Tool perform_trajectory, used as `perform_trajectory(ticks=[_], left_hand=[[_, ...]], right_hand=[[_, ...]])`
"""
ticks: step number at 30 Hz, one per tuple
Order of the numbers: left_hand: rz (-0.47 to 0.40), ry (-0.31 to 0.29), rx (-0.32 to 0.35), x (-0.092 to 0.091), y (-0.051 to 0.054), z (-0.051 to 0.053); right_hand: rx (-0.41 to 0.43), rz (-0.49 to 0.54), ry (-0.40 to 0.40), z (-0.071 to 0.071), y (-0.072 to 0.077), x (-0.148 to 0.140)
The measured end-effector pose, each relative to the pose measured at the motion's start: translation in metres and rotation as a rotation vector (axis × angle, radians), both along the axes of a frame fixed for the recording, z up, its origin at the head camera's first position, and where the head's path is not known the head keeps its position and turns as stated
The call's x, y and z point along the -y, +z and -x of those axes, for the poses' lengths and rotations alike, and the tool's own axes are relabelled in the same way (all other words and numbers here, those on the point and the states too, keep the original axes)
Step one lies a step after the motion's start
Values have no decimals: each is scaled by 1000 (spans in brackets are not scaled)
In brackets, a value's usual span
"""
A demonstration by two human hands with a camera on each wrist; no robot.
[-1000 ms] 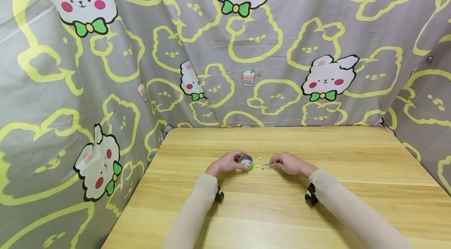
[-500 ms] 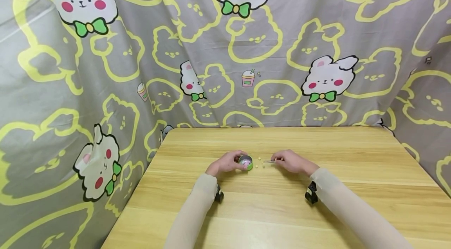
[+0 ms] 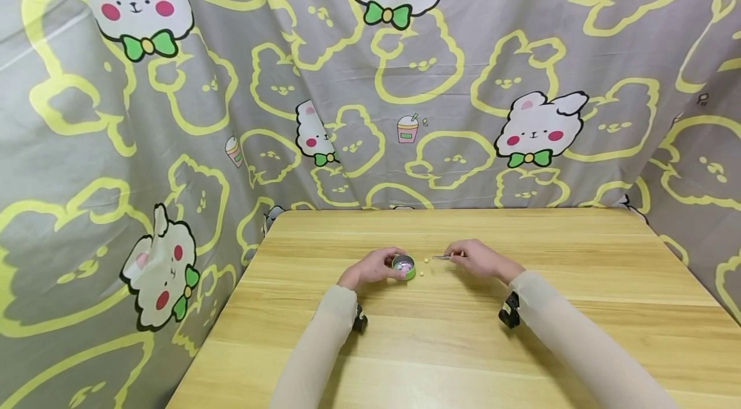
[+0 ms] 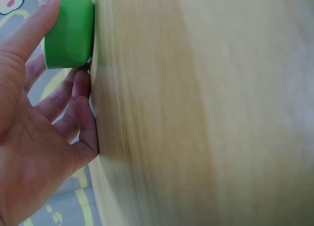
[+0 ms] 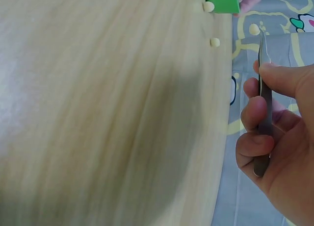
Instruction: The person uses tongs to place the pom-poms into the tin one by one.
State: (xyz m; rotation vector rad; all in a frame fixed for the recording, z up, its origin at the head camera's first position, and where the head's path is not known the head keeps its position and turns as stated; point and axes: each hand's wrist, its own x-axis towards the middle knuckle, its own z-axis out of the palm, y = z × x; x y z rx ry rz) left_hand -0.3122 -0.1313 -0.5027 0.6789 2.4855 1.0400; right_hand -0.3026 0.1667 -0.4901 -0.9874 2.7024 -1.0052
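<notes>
My left hand point(image 3: 379, 265) holds a small round green tin point(image 3: 411, 273) upright on the table, thumb on the near side and fingers behind. The tin is open on top, with pale purple and white contents too small to make out. Its green outside point(image 4: 71, 32) shows in the left wrist view. My right hand point(image 3: 479, 260) grips metal tweezers point(image 5: 265, 103) pointing left toward the tin. A small pale yellow ball point(image 5: 254, 29) is at the tweezers' tip, lifted off the table. Two similar balls, one farther back point(image 3: 426, 260) and one nearer point(image 3: 421, 274), lie between tin and tweezers.
The wooden table point(image 3: 417, 345) extends around both hands. A grey patterned curtain point(image 3: 359, 74) hangs behind the table and along its sides. Black wrist cameras sit under both sleeves, one on the left point(image 3: 360, 318) and one on the right point(image 3: 509, 310).
My right hand has moved the tweezers up and away toward the back of the table, taking one ball off its spot near the front. The left hand and tin have stayed still.
</notes>
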Motion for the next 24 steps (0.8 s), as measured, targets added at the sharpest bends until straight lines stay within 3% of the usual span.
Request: perform_trajectory(ticks=[8,24], left_hand=[[-4,-3,0,0,0,0],[6,-1,-7,0,2,0]], right_hand=[[-78,-6,19,4,5,5],[-46,-6,34,6,18,18]])
